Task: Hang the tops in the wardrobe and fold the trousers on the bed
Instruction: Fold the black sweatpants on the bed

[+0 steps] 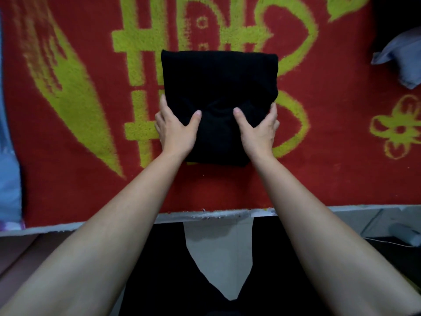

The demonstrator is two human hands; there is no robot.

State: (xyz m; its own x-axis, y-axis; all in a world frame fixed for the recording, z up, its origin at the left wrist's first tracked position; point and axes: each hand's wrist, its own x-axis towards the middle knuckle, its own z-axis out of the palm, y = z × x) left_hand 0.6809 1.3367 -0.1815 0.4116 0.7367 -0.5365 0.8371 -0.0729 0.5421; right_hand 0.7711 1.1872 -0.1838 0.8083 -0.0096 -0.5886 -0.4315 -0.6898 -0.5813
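Note:
Black trousers (218, 78) lie folded into a thick square bundle on the bed, on a red blanket (330, 144) with a yellow-green pattern. My left hand (176, 126) grips the bundle's near left side: the thumb lies on top and the fingers wrap round the left edge. My right hand (257, 127) grips the near right side the same way, thumb on top, fingers round the right edge. Both forearms reach in from below. The underside of the bundle is hidden.
A crumpled grey-blue garment (403, 58) lies at the bed's far right. Light blue fabric (9, 179) runs along the left edge. The bed's white front edge (205, 215) crosses below my arms, with tiled floor and my dark-clad legs beneath.

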